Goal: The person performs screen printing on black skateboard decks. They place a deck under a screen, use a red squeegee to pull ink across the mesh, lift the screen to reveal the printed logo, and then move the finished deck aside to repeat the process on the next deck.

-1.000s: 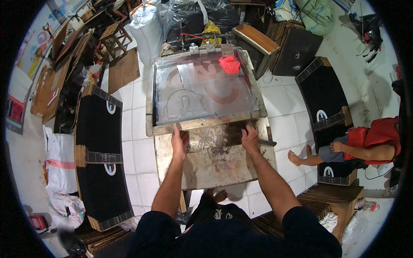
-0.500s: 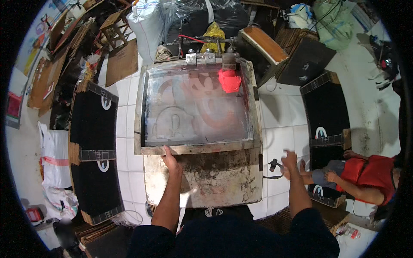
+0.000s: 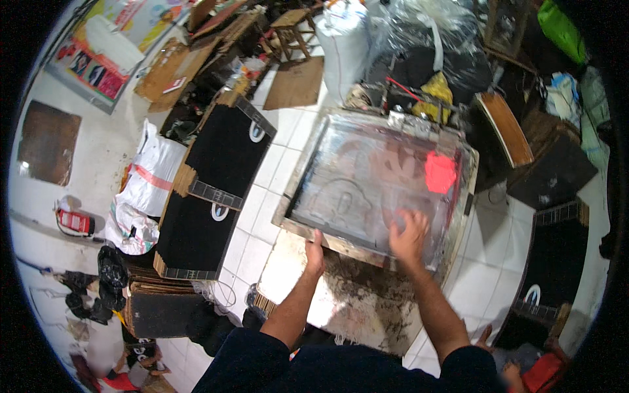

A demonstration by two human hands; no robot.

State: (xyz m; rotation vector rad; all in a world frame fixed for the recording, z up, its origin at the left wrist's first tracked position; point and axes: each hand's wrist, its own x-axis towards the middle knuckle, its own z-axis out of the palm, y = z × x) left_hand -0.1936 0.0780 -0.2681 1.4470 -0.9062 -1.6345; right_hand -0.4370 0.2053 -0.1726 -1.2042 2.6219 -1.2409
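Observation:
In front of me a screen printing frame point(image 3: 354, 247) lies over a stained board point(image 3: 295, 268). Its mesh shows faint curved shapes, and a blob of bright red ink point(image 3: 440, 173) sits at its far right. My left hand point(image 3: 315, 254) grips the frame's near rail, thumb on top, its other fingers hidden below. Over the near right part of the mesh is my right hand point(image 3: 409, 234), fingers slightly bent and apart, with nothing seen in it. Whether its fingertips touch the mesh I cannot tell.
Metal hinge clamps point(image 3: 397, 118) hold the frame's far side. Black panels with white printed marks point(image 3: 226, 164) line the left, and another black panel point(image 3: 553, 255) stands right. A person in red point(image 3: 544, 373) sits at the lower right. White sacks point(image 3: 344, 49) stand behind.
My right hand has come from beside the frame, off to the right, to over the mesh. My left hand stays on the near rail. The view has turned left.

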